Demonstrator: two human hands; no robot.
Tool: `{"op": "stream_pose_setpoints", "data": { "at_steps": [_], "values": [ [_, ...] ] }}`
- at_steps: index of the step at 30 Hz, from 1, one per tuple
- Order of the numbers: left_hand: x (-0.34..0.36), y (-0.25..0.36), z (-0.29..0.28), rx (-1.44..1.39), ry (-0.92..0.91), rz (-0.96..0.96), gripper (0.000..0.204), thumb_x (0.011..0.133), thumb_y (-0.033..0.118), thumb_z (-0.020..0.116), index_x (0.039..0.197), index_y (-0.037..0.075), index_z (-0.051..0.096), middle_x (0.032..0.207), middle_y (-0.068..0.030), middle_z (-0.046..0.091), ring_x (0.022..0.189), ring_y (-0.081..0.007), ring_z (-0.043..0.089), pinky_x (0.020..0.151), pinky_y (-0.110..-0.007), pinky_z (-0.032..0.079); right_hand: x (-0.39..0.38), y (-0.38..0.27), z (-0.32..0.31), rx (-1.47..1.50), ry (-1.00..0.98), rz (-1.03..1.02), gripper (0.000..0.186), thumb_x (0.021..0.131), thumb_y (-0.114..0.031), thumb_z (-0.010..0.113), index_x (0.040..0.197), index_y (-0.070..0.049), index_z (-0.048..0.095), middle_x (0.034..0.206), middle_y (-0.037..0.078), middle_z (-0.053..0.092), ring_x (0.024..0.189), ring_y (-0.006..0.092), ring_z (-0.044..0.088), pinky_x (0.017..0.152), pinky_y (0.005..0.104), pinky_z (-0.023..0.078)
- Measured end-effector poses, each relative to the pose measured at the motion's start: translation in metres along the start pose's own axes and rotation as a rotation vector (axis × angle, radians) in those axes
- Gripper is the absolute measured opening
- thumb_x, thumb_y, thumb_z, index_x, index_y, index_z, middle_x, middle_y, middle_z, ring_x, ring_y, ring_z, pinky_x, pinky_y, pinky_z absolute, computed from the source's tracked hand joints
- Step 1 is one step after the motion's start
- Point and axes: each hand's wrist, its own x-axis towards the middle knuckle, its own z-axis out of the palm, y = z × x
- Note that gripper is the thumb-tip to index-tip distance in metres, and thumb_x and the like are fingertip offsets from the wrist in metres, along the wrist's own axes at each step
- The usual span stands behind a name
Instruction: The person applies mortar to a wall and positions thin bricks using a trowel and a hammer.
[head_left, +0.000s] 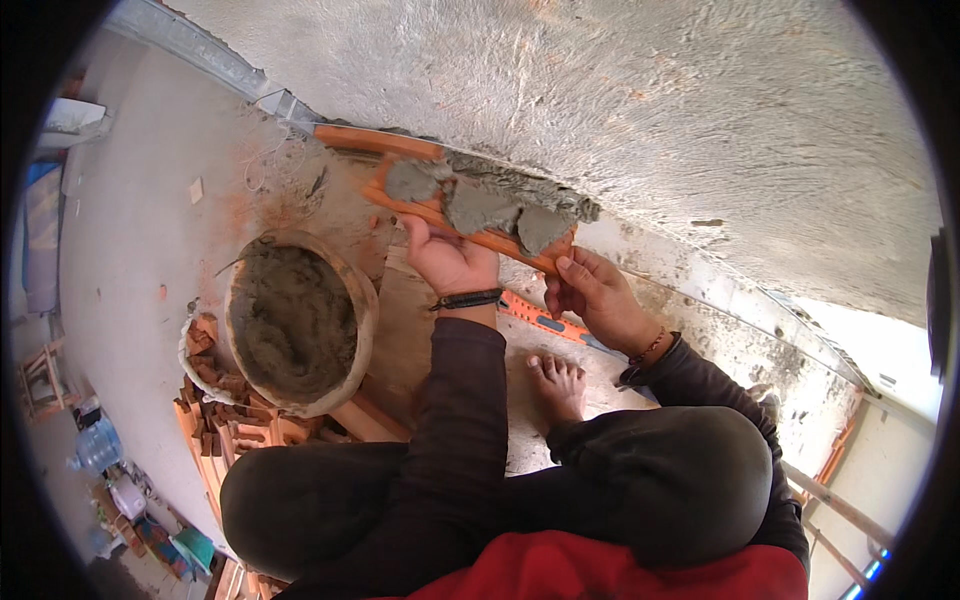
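Observation:
Between my two hands is a long orange clay brick point(487, 238), with several grey lumps of wet mortar point(480, 207) on its upper face. My left hand point(455, 263) bears it from below near the middle, palm up, its thumb against the near side and its other fingers hidden underneath. At the brick's right end, my right hand point(603, 300) pinches the corner between thumb and fingers. The brick is beside a rough strip of mortar point(570, 195) along the foot of the wall. Beyond its left end, another orange brick point(380, 139) lies against the wall.
A round tub point(366, 300) of wet mortar stands on the left, beside stacked and broken bricks point(225, 425). An orange level-like tool point(545, 319) lies near my bare foot point(560, 385). The plastered wall point(640, 90) rises ahead, with a metal profile point(225, 65) at upper left.

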Motion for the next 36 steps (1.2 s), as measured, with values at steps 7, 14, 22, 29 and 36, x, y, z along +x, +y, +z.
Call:
{"op": "stream_pose_setpoints", "data": {
  "at_steps": [7, 14, 22, 29, 36],
  "values": [
    [0.021, -0.033, -0.072, 0.079, 0.301, -0.027, 0.044, 0.106, 0.043, 0.042, 0.127, 0.009, 0.058, 0.127, -0.0085, 0.062, 0.118, -0.0287, 0.057, 0.106, -0.049, 0.044, 0.027, 0.043, -0.041, 0.067, 0.099, 0.075, 0.029, 0.105, -0.032, 0.051, 0.105, -0.003, 0.055, 0.085, 0.005, 0.059, 0.075, 0.0167, 0.063, 0.067, 0.0309, 0.054],
    [0.031, -0.053, -0.09, 0.134, 0.229, 0.03, 0.043, 0.108, 0.041, 0.039, 0.133, 0.009, 0.053, 0.127, -0.0079, 0.059, 0.117, -0.0256, 0.057, 0.102, -0.045, 0.05, 0.051, 0.044, -0.074, -0.062, 0.111, 0.138, 0.028, 0.105, -0.032, 0.049, 0.105, -0.005, 0.057, 0.08, 0.004, 0.06, 0.07, 0.0175, 0.063, 0.065, 0.0319, 0.052],
    [0.016, -0.076, -0.038, 0.567, 0.572, -0.084, 0.044, 0.107, 0.043, 0.044, 0.142, 0.017, 0.045, 0.113, -0.0006, 0.053, 0.088, -0.0138, 0.046, 0.075, -0.03, 0.042, 0.053, 0.039, -0.105, 0.032, 0.141, 0.176, 0.031, 0.104, -0.032, 0.051, 0.115, -0.004, 0.058, 0.076, 0.004, 0.057, 0.067, 0.0191, 0.062, 0.061, 0.0329, 0.051],
    [0.019, -0.082, -0.042, 0.585, 0.496, -0.055, 0.045, 0.106, 0.044, 0.046, 0.142, 0.017, 0.045, 0.115, -0.0001, 0.051, 0.096, -0.0143, 0.049, 0.079, -0.036, 0.045, 0.063, 0.031, -0.118, 0.027, 0.133, 0.247, 0.032, 0.104, -0.033, 0.052, 0.117, -0.004, 0.055, 0.071, 0.004, 0.056, 0.062, 0.019, 0.062, 0.056, 0.0325, 0.05],
    [0.017, -0.086, -0.021, 0.669, 0.486, -0.026, 0.049, 0.108, 0.03, 0.044, 0.154, 0.019, 0.034, 0.131, -0.0046, 0.05, 0.114, -0.0201, 0.052, 0.093, -0.046, 0.051, 0.073, 0.016, -0.121, 0.142, 0.181, 0.379, 0.028, 0.102, -0.035, 0.052, 0.095, -0.008, 0.051, 0.065, 0.001, 0.049, 0.057, 0.0179, 0.057, 0.054, 0.0329, 0.048]
  ]
}}
